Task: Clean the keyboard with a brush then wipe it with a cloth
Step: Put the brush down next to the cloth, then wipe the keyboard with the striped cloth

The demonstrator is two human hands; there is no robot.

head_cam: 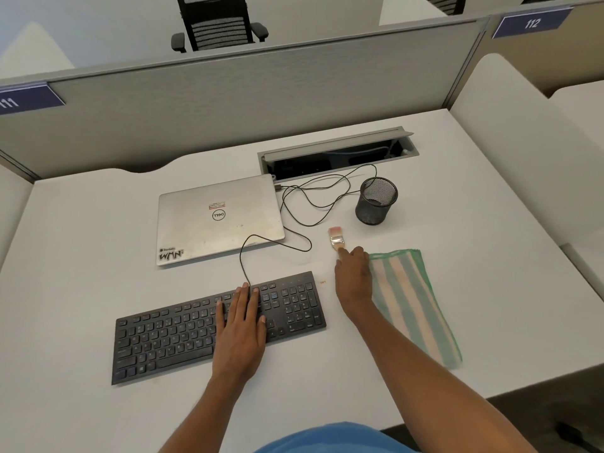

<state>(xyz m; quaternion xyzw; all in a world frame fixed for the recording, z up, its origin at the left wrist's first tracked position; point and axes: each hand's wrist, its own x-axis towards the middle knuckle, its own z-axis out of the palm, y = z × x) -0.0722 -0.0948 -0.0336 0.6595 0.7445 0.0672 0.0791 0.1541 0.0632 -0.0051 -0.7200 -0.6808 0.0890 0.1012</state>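
A black wired keyboard [170, 338] lies at an angle on the white desk [81, 256]. My left hand [240, 328] rests flat on its right-middle keys, fingers spread. A small paintbrush [336, 238] with pale pink bristles lies to the right of the laptop, bristles pointing away from me. My right hand [354, 276] covers its wooden handle, fingers curled down onto it. A green and peach striped cloth [415, 299] lies flat just right of that hand, its left edge partly under my wrist.
A closed silver laptop [217, 217] sits behind the keyboard. The keyboard's black cable [294, 223] loops across the desk towards an open cable tray [336, 155]. A black mesh pen cup [376, 201] stands behind the brush. A grey partition [228, 103] closes the desk's far side.
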